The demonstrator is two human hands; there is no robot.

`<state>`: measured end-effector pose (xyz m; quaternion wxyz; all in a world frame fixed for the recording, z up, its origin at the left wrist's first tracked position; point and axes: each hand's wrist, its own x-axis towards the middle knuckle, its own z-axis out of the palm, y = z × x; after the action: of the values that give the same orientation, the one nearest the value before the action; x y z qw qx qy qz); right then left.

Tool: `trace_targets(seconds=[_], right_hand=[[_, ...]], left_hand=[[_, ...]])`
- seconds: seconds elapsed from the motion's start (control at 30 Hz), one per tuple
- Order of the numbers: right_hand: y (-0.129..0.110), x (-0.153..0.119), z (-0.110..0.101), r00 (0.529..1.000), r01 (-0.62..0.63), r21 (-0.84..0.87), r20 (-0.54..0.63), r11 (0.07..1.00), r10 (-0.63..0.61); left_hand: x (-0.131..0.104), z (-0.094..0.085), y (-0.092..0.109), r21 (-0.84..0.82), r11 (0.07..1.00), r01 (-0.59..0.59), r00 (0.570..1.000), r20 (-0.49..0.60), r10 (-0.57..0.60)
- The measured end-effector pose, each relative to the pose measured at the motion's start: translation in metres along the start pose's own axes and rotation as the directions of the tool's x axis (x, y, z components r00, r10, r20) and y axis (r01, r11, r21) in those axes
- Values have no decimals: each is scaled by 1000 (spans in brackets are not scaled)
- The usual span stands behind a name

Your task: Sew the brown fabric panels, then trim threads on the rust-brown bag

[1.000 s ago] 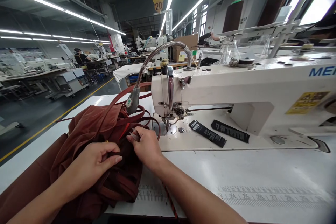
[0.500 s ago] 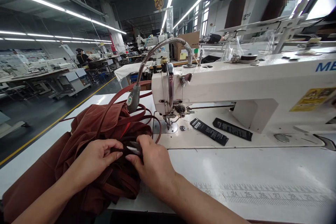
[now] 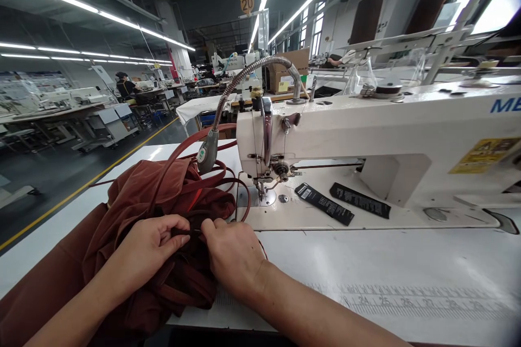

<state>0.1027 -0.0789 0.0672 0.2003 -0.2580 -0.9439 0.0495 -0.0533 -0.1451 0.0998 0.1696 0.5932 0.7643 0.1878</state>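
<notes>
A rust-red garment lies bunched on the white table, left of the needle of a sewing machine. My left hand pinches a dark strip at the garment's inner folds between thumb and forefinger. Close to its right, my right hand is closed, its fingertips at the same dark strip; whatever else lies in its palm is hidden. Thin red straps loop over the garment and behind the machine head.
Two black labels lie on the machine bed. A lamp on a bent metal neck hangs over the garment. Printed ruler marks run along the table's front. A person sits far left.
My right hand has turned and its fingers have closed toward the left hand's fingertips. The metal tool seen in it before is no longer visible. My left hand has barely moved.
</notes>
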Motion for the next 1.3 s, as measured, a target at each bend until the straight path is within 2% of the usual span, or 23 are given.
trace_targets(seconds=[0.5, 0.63, 0.77, 0.83, 0.9, 0.97, 1.03, 1.2, 1.3], right_hand=[[-2, 6, -8, 997, 62, -2, 45, 998, -61], [-4, 9, -7, 997, 75, -6, 21, 997, -75], [-2, 9, -2, 996, 92, 19, 2, 996, -92], [3, 8, -1, 999, 52, 52, -9, 997, -52], [11, 9, -2, 996, -75, 138, -44, 988, 82], [17, 11, -5, 968, -210, 288, -76, 934, 241], [20, 15, -6, 948, -260, 443, -50, 858, 313], [12, 29, 6, 953, -281, 678, 116, 679, 279], [7, 36, 15, 938, -317, 734, 151, 600, 312]], left_hand=[[-3, 2, 1, -46, 997, -58, 996, -67, 55], [-5, 3, -1, 1, 996, -85, 993, -80, 84], [-5, 3, -3, 2, 998, -64, 996, -56, 64], [-5, 4, -4, -3, 999, -45, 998, -51, 45], [-5, 4, -4, -6, 999, -40, 998, -57, 39], [-5, 4, -3, -16, 999, -44, 997, -58, 43], [-4, 3, -3, -20, 999, -43, 997, -57, 42], [-3, 3, 0, 103, 994, -27, 997, -69, 34], [-3, 5, 3, 222, 971, -90, 986, -119, 118]])
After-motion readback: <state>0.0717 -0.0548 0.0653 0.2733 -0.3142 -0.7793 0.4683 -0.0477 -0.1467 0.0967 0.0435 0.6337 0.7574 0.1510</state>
